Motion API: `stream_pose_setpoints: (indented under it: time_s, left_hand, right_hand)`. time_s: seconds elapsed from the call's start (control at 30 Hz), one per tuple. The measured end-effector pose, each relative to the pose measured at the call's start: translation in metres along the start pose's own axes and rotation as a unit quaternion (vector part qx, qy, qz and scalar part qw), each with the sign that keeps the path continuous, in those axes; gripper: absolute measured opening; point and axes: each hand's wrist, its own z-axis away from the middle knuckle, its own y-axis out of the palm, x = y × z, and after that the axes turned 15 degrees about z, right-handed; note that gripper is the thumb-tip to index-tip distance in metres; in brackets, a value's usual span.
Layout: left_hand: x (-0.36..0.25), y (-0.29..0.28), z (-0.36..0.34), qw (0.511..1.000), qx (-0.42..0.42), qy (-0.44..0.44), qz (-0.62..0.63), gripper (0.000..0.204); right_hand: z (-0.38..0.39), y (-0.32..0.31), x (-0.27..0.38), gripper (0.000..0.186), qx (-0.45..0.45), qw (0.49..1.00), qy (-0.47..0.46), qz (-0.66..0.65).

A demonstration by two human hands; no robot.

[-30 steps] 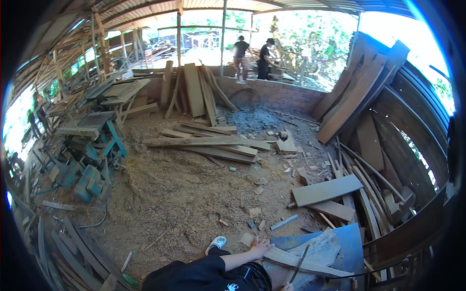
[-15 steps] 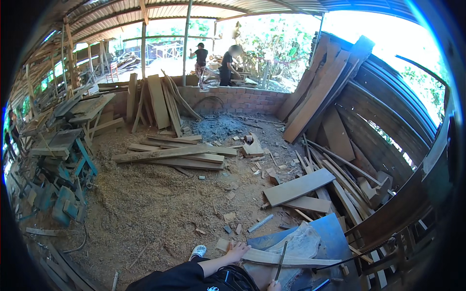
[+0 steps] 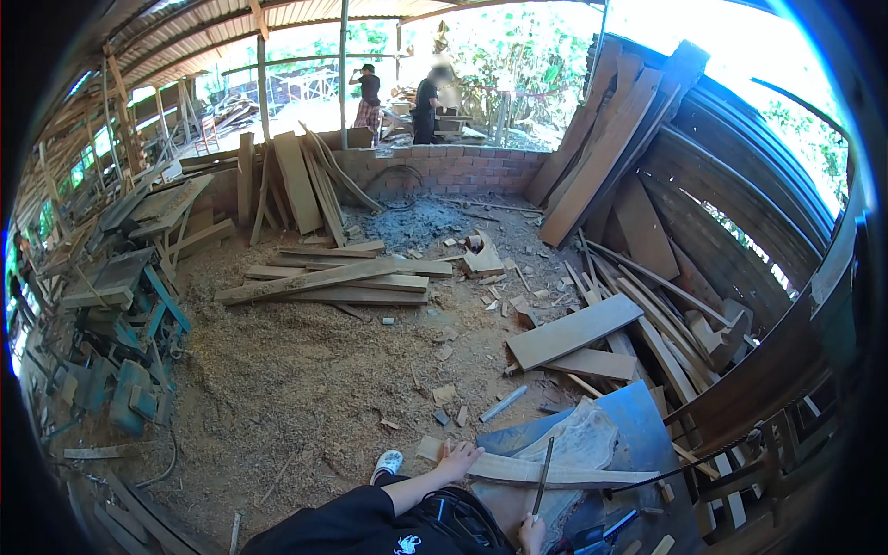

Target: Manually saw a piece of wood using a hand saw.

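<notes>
A long, pale, slightly curved strip of wood lies across a whitish sheet on a blue-grey metal surface. My left hand is gripping the strip near its left end, fingers over its top. Below the strip, at the lower edge, my right hand is closed around the near end of a thin dark file. The file points away from me and passes over the strip's middle. Its near end is hidden in my fingers.
Right of my right hand lie dark and blue hand tools. Loose planks lie beyond the metal surface, and more boards rest on the sawdust-covered ground. Tall slabs lean at the right. Two people stand beyond the low brick wall.
My view has tipped slightly down, showing more of my right hand and the nearby tools. Both hands keep their holds on the strip and the file. A person at the back has shifted their arms.
</notes>
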Motion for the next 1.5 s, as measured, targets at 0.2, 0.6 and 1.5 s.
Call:
stream_pose_setpoints:
  time_s: [0.2, 0.6, 1.5]
  left_hand:
    - [-0.006, -0.009, 0.000, 1.000, 0.024, -0.018, -0.004, 0.069]
    - [0.001, -0.001, -0.001, 1.000, 0.000, -0.012, -0.010, 0.068]
    - [-0.007, -0.009, -0.001, 0.999, 0.036, -0.039, 0.012, 0.087]
  right_hand:
    - [-0.013, 0.013, -0.022, 0.031, -0.032, 0.999, 0.023, -0.010]
    - [-0.014, 0.010, -0.023, 0.033, 0.014, 0.997, 0.082, -0.002]
    - [-0.009, -0.002, -0.009, 0.029, 0.046, 0.989, 0.095, -0.103]
